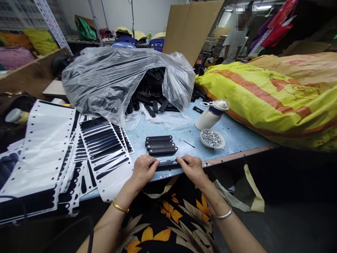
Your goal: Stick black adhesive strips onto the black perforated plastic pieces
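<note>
Between my two hands stretches a glossy black strip, held level near the table's front edge. My left hand pinches its left end with thumb and fingers. The right end is pinched by my right hand. Whether the strip lies on another part underneath is hard to make out. Just beyond my hands, several black textured plastic pieces lie side by side on the blue table. To the left, a white sheet of black strip stickers rests on more sheets.
A small bowl of shiny metal bits and a white mug with a lid stand to the right. Behind, a clear plastic bag spills black plastic parts. A large yellow sack covers the right side. One person stands far back.
</note>
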The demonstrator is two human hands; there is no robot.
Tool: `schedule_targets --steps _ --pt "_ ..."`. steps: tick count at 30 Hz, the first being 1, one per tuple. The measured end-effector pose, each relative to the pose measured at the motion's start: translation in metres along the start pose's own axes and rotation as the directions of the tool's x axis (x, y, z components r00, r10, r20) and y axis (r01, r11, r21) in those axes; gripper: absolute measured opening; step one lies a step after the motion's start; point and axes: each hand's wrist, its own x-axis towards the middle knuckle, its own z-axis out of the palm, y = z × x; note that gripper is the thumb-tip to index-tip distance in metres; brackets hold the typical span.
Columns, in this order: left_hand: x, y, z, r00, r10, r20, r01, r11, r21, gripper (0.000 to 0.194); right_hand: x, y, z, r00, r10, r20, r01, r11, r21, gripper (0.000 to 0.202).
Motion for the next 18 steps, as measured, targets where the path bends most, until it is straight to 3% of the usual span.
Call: schedule_targets --steps 3,5,8,10,12,15,16,18 --pt "0.002 -0.001 -0.005 1.000 0.014 -0.009 -0.015 0.997 -0.080 0.019 0.003 -0.005 -0.001 1.000 -0.029 -0.006 0.030 0.999 0.027 0.059" --pt "-0.001 0.001 -0.016 0.996 0.006 -0.084 -0.016 0.992 -0.123 0.021 0.003 -0.005 -0.005 0.999 -0.033 0.012 0.033 0.998 0.062 0.059" --pt "-0.015 0.001 -0.049 0.970 -0.017 -0.244 -0.020 0.989 -0.149 0.019 -0.005 0.002 -0.017 1.000 -0.012 0.012 0.010 0.992 0.126 0.050" --pt "-0.034 -0.004 -0.079 0.926 -0.075 -0.370 0.042 0.994 -0.097 0.017 -0.013 0.008 -0.025 0.999 0.004 -0.047 0.002 0.992 0.126 0.044" --pt "-0.061 -0.015 -0.107 0.828 -0.222 -0.515 0.242 0.970 -0.031 0.016 -0.021 0.006 -0.030 0.995 -0.021 -0.093 0.029 0.996 0.082 0.036" --pt "-0.104 -0.033 -0.127 0.595 -0.505 -0.624 0.571 0.813 -0.114 0.021 -0.033 -0.024 -0.023 0.967 -0.240 -0.087 0.247 0.965 0.085 0.018" --pt "-0.116 -0.036 -0.126 0.531 -0.600 -0.599 0.627 0.753 -0.199 0.025 -0.037 -0.040 -0.015 0.930 -0.362 -0.072 0.368 0.922 0.120 0.013" --pt "-0.132 -0.037 -0.116 0.443 -0.767 -0.464 0.660 0.629 -0.411 0.028 -0.042 -0.076 0.007 0.800 -0.600 -0.031 0.591 0.776 0.220 0.021"
